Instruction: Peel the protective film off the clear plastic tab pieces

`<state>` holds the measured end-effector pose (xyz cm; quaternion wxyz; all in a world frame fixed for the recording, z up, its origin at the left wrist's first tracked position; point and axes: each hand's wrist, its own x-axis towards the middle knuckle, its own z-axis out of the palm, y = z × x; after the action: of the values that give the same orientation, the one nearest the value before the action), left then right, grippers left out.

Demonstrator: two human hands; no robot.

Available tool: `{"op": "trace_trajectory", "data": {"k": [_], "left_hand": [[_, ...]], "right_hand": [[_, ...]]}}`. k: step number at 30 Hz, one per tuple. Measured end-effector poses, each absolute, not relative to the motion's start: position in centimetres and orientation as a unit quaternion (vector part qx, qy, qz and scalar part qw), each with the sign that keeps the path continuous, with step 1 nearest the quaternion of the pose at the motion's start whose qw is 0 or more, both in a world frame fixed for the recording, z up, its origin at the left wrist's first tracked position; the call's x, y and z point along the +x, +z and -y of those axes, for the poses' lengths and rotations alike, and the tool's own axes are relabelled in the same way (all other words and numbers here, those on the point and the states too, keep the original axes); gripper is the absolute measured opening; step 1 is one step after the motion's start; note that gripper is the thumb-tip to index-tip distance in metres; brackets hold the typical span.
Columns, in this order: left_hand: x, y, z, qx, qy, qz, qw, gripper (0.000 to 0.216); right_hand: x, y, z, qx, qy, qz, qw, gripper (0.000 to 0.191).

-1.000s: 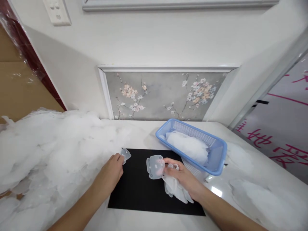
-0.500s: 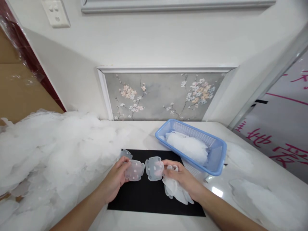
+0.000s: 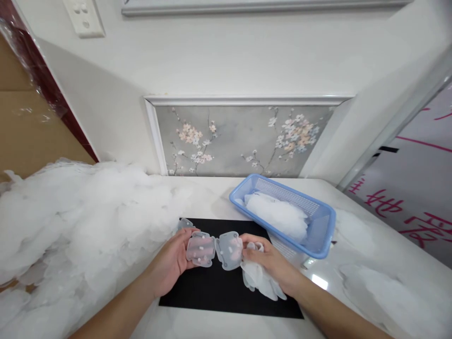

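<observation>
My left hand grips a translucent, frosted plastic piece with small raised dots and lobed corners. A similar translucent piece is pinched at its right edge by my right hand. The two pieces meet or nearly meet edge to edge; I cannot tell whether they are joined. Under my right fingers hangs a bunch of whitish translucent pieces, also held in that hand. Both hands are above a black mat. One more translucent piece shows behind my left fingers, at the mat's top left corner.
A large heap of whitish translucent pieces covers the left of the white table. Behind the mat on the right stands a blue basket holding more pieces. A flowered wall panel rises at the back.
My left hand has turned its piece and brought it closer to the right-hand piece, narrowing the gap. The right-hand piece has tilted slightly. The view has shifted a little.
</observation>
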<state>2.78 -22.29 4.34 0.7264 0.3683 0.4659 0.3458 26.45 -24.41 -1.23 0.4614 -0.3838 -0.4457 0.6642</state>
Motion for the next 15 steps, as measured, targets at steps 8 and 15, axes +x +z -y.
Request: {"op": "trace_trajectory", "data": {"k": [8,15], "left_hand": [[3.0,4.9,22.7,0.358,0.339,-0.436,0.753,0.033],[3.0,4.8,23.1,0.357,0.340,-0.412,0.766,0.037]], "right_hand": [[26.1,-2.0,24.3,-0.439,0.606,0.471,0.468,0.027],[25.4,-2.1,25.1,-0.437,0.440,0.645,0.446,0.040]]}}
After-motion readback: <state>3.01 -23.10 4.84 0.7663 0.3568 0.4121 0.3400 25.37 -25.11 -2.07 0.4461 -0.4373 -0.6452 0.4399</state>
